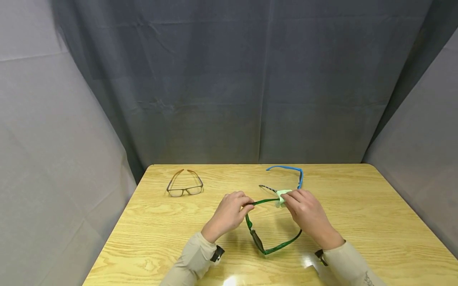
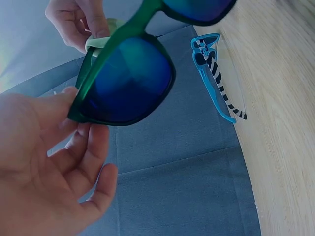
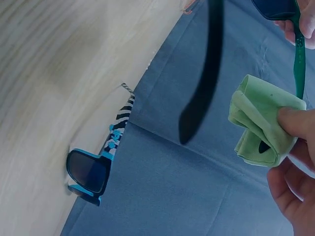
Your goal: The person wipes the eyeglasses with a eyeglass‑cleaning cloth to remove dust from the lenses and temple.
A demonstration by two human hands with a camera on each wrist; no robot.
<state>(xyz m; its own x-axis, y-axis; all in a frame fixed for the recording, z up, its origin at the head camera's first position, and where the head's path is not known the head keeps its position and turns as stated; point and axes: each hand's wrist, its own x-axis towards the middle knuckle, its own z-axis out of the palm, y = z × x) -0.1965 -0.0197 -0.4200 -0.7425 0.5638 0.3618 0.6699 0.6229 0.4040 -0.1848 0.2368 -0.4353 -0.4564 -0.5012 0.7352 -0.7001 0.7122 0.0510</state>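
My left hand [image 1: 229,214] pinches green sunglasses [image 1: 279,247] at the corner where one arm meets the front. Their lenses [image 2: 130,81] look blue and mirrored in the left wrist view. In my right hand [image 1: 310,214], a light green cloth [image 1: 283,197] is pinched around the arm on the left hand's side. The right wrist view shows this cloth [image 3: 258,115] folded over, with a dark arm tip poking from its fold. The other arm [image 3: 204,93] of the sunglasses hangs free, its end dark. The sunglasses are held above the table.
Blue sunglasses [image 1: 301,177] with a black-and-white striped arm [image 3: 123,118] lie unfolded on the table behind my right hand. Eyeglasses [image 1: 184,191] with brownish arm tips lie at the back left. The wooden table [image 1: 150,238] ends at grey curtains [image 1: 200,99].
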